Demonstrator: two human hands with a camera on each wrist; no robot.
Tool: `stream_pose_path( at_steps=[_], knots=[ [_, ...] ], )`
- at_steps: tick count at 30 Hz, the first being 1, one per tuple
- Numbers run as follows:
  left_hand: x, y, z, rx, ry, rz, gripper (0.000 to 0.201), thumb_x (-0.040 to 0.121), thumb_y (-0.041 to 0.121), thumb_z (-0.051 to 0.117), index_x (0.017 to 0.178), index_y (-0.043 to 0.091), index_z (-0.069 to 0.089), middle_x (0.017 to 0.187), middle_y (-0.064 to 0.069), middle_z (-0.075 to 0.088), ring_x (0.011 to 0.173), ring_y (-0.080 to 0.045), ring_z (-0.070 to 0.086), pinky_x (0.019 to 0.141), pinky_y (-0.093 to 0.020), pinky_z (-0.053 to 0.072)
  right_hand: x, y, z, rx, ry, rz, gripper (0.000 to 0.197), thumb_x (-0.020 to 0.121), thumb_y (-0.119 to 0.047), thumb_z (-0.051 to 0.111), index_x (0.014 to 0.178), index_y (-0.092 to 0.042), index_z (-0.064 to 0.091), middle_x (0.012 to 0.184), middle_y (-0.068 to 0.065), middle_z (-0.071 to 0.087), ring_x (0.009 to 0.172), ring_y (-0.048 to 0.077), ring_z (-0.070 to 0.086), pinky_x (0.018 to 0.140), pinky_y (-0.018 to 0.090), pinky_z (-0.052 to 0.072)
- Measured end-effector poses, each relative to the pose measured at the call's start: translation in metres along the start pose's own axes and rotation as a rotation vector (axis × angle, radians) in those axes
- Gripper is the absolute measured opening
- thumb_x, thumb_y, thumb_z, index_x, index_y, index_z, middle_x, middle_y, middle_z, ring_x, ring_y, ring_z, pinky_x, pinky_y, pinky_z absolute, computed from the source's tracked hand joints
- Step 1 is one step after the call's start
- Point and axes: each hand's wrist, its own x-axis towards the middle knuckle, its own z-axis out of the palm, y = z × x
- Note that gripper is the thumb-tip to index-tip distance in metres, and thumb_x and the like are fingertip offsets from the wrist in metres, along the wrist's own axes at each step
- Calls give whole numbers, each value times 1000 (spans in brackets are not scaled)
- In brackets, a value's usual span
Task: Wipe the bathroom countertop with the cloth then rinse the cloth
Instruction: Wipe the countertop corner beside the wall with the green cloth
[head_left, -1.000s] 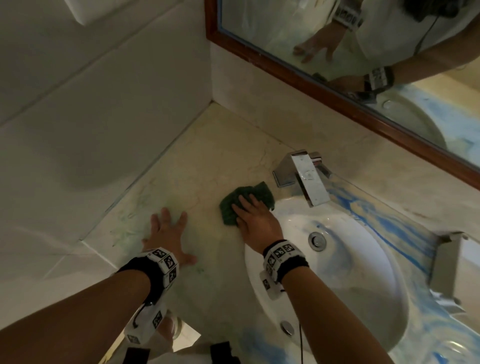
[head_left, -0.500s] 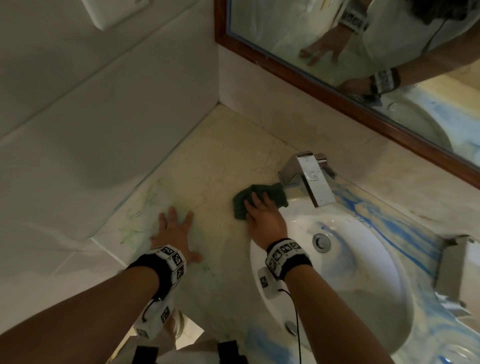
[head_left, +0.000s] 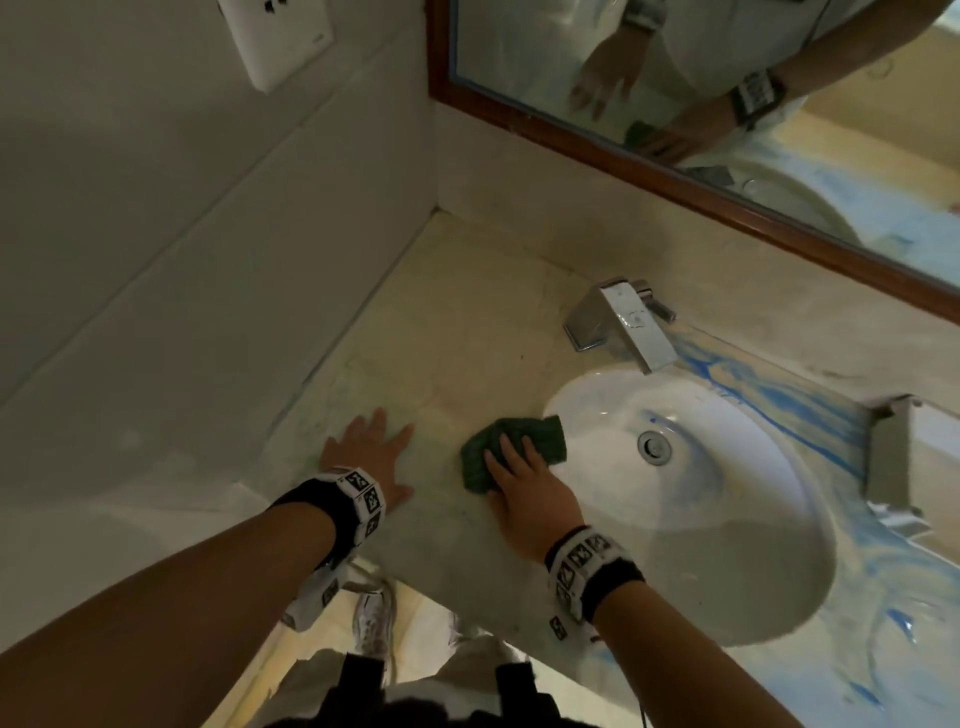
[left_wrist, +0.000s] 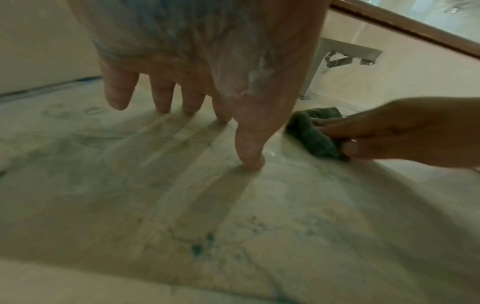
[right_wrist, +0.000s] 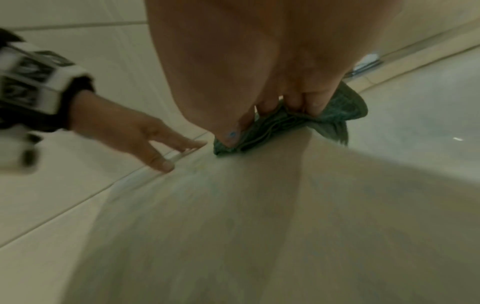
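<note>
Two hands: left hand (head_left: 371, 457) flat on countertop (head_left: 467, 332), right hand (head_left: 530, 493) gripping bunched cloth (head_left: 511, 441) at sink (head_left: 727, 519) rim

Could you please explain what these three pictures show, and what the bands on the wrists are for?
No machine here: a person cleans a bathroom counter, wearing a camera on the head and one on each wrist band. The head view looks down at both hands; each wrist view looks along its own fingers. The left hand rests flat on the countertop. The right hand presses a green cloth onto the counter at the rim of the white sink. A chrome tap stands behind the sink, below a mirror.
</note>
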Motion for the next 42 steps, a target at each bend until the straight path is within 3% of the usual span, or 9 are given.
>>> stream_pose_path(
  at_steps=[2,5,7,12,17,21,25,29,42],
  knots=[
    [0,-3,3,15,19,20,94,89,60,55,152,43,-12,160,2,-25,149,-28,-12,119,-52,11,-35,-6,29,-27,-8,25,58,99,-46,25,154,-30,17,163,-3,4,149,29,0,117,46,27],
    [1,-6,6,31,31,44,99,86,60,59,152,43,-12,160,2,-26,149,-29,-12,119,-52,14,-69,-14,57,-101,-39,66,59,93,-50,30,145,-25,42,153,5,37,140,38,33,102,50,46],
    [3,-10,7,40,45,54,100,84,62,59,151,44,-13,160,3,-26,149,-30,-14,118,-53,15,-71,-18,60,-111,-26,101,58,92,-52,34,142,-24,48,149,5,43,135,38,42,100,50,47],
    [7,-14,11,70,79,65,101,83,65,57,150,45,-16,159,5,-26,148,-31,-15,116,-55,20,-19,-28,27,3,13,66,70,91,-56,13,152,-25,26,161,4,15,148,37,8,119,52,17],
    [7,-14,11,69,90,82,99,83,64,59,150,46,-13,160,4,-25,148,-33,-15,117,-55,19,35,-41,0,59,72,169,58,102,-49,28,155,-28,17,163,0,1,149,32,-4,120,46,2],
    [8,-16,12,105,114,110,100,83,65,58,152,42,-11,160,0,-23,148,-37,-12,117,-53,19,9,-50,20,94,112,192,57,102,-48,28,154,-27,21,163,1,5,149,32,-1,120,47,4],
    [4,-17,10,91,109,130,99,84,63,59,152,42,-9,161,1,-22,148,-36,-12,116,-55,22,-55,-62,59,101,88,199,72,90,-56,6,153,-27,23,162,1,9,149,33,1,121,47,5],
    [6,-18,10,75,108,147,99,84,62,60,153,42,-7,160,1,-23,148,-36,-13,117,-54,21,-92,-67,79,95,71,223,63,94,-51,14,153,-28,22,162,-2,8,148,26,-6,122,45,3],
    [16,-17,13,127,124,138,103,80,68,58,152,42,-11,160,0,-23,147,-40,-12,117,-54,20,15,-56,20,172,108,264,55,102,-46,28,154,-30,18,163,0,1,149,30,-4,119,47,3]
  ],
)
